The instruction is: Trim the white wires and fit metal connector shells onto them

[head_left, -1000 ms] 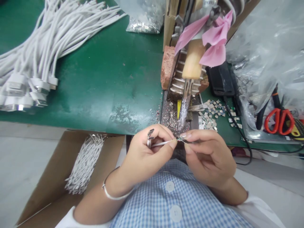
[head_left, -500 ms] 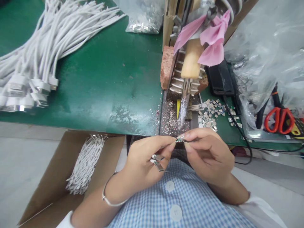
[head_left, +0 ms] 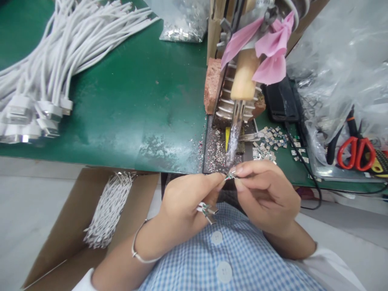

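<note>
Left hand lowered; both pinch connector near table edge.

No text, label, brand, number or sign can be read; faint lettering at the machine's top edge is cut off.

- Left hand is raised near the chest, thumb and forefinger pinched, fingertips meeting the right's.
- Right hand mirrors it, fingers curled, thumb and forefinger pinched shut.
</note>
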A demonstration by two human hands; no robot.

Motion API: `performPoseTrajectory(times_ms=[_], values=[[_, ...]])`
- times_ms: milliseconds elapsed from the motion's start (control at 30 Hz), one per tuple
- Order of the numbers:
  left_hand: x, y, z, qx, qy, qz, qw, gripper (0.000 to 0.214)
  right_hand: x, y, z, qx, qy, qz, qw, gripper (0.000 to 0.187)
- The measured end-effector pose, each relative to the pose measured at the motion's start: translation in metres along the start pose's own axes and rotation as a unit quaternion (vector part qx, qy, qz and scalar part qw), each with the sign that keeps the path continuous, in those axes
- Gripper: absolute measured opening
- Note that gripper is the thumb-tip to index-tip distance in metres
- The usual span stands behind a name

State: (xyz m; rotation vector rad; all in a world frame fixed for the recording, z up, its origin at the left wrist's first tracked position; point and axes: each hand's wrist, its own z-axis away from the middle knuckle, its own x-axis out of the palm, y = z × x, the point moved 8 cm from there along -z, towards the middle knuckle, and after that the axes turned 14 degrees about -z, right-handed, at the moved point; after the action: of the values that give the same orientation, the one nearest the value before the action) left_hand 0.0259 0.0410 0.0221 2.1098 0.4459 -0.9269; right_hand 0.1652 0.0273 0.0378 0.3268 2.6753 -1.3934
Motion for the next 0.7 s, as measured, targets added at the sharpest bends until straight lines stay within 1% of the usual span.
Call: performPoseTrajectory(times_ms=[233, 567, 700], values=[[-0.0013, -0.0022, -0.0010, -0.022, 0.001, -0.011, 1.000, 0.025, 0.0022, -0.0030, -0.0027, -0.008, 0.006, 0.013, 1.000, 0.020], [-0.0027, -0.0031, 0.0007, -0.025, 0.006, -0.001, 1.000, 0.028, 0.0034, -0.0051, -0.0045, -0.017, -0.005, 0.021, 1.000, 0.019], [-0.0009, -0.0030, 0.0029, -0.022, -0.001, -0.002, 1.000, 0.029, 0.0037, -0.0044, -0.0037, -0.012, -0.010, 0.013, 1.000, 0.019]])
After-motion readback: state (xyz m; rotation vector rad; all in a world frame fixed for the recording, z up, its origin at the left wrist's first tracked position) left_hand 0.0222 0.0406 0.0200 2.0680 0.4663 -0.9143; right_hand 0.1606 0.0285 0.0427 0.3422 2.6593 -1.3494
